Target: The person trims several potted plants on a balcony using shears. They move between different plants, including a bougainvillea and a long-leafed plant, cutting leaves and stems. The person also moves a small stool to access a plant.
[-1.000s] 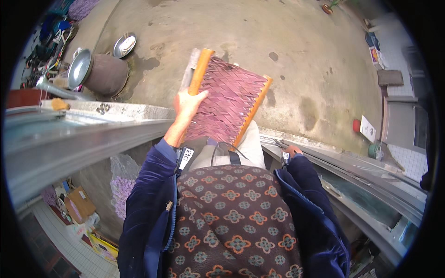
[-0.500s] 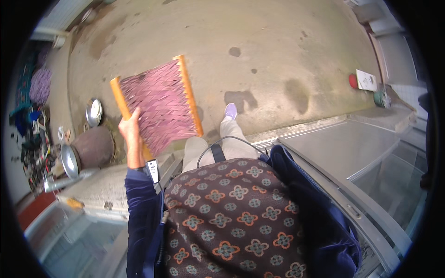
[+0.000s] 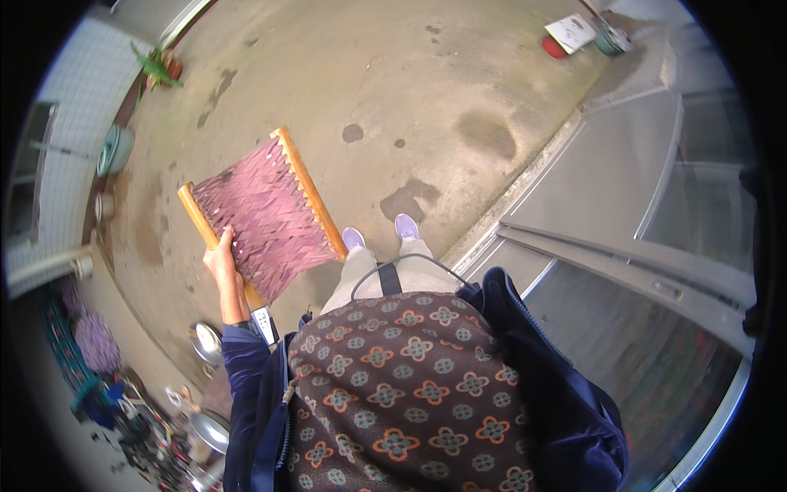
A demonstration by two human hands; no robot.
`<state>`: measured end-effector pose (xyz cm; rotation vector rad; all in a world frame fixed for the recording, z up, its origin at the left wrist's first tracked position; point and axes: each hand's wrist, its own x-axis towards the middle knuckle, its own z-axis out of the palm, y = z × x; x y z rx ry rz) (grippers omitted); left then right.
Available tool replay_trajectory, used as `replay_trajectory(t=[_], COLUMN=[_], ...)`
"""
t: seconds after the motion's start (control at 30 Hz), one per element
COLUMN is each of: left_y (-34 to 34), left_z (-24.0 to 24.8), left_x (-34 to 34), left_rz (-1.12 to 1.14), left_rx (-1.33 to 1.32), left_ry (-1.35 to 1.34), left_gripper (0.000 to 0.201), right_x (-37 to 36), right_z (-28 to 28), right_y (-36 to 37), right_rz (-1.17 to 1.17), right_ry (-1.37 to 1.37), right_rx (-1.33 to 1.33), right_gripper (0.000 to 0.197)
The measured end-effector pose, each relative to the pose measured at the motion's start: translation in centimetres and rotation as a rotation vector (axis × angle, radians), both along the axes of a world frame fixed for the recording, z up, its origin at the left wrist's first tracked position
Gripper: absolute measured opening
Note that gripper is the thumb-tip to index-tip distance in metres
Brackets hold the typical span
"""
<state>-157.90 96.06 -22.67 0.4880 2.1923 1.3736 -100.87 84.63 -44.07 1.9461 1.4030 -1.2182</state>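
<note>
My left hand point(image 3: 223, 264) is closed round one wooden bar of a folding stool point(image 3: 266, 217). Its seat is woven from faded purple strips stretched between two orange-brown wooden bars; no legs can be made out. I carry it at my left front, tilted, over the concrete ground. A small white tag-like device point(image 3: 263, 324) sits by my left wrist, at the cuff of the dark blue sleeve. My right hand is out of the picture; on that side only dark blue jacket cloth shows.
Both my feet, in lilac shoes point(image 3: 407, 227), are on the concrete yard point(image 3: 328, 74). At right stands a grey-framed glass door point(image 3: 607, 180). To the left are metal basins point(image 3: 208, 344), a purple mop head point(image 3: 97, 344), a green tub point(image 3: 115, 151) and a potted plant point(image 3: 161, 67).
I have stepped out past the door sill and turned leftward, so both shoes show. The stool has stayed in my left hand, and the plant and tub have come into view.
</note>
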Motion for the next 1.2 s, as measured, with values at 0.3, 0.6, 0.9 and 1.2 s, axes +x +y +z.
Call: replay_trajectory(t=[0.3, 0.6, 0.9, 1.2], left_y=[1.4, 2.8, 3.1, 6.7], left_z=[0.5, 0.3, 0.6, 0.9], left_x=[-1.8, -3.2, -3.3, -4.0], left_rz=[-0.271, -0.398, -0.502, -0.673], left_rx=[-0.038, -0.078, -0.069, -0.079], left_ry=[0.081, 0.142, 0.181, 0.176], left_gripper=[0.026, 0.032, 0.028, 0.027], right_x=[-7.4, -13.9, -20.9, -30.1], right_z=[-2.1, -4.0, -6.3, -4.5], right_y=[-12.8, -17.5, -23.2, -29.2], right_rz=[-0.378, -0.704, -0.983, -1.283], right_ry=[0.016, 0.078, 0.108, 0.079], right_rx=[0.008, 0.059, 0.128, 0.081], right_gripper=[0.039, 0.041, 0.043, 0.045])
